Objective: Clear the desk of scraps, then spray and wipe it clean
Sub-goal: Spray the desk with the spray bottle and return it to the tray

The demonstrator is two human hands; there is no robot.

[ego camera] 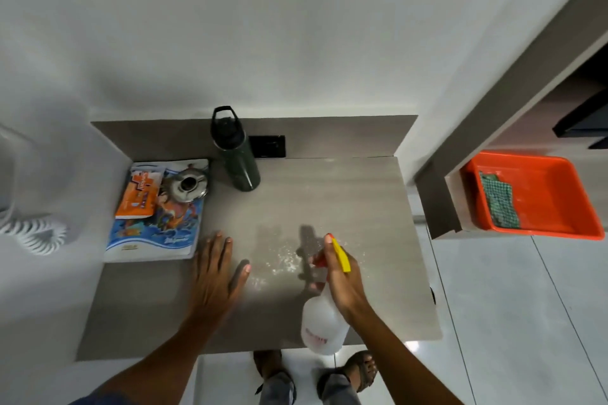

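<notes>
Grey wood-grain worktop viewed from above, set against a white wall. Right hand clamped on the neck of a translucent white plastic spray bottle with red and yellow trigger head; fingers wrapped round the trigger, nozzle aimed at the worktop centre. Bottle body hanging over the near edge. Wet droplets and white specks scattered on the surface just ahead of the nozzle. Left hand laid flat, palm down, fingers spread apart, gripping nothing, just beside a blue illustrated book. Orange wipes packet and a round metal lid-like object lying on the book. Dark green water bottle standing upright at the rear. Green checked cloth lying in an orange plastic tray on a separate ledge to the right, well apart.
</notes>
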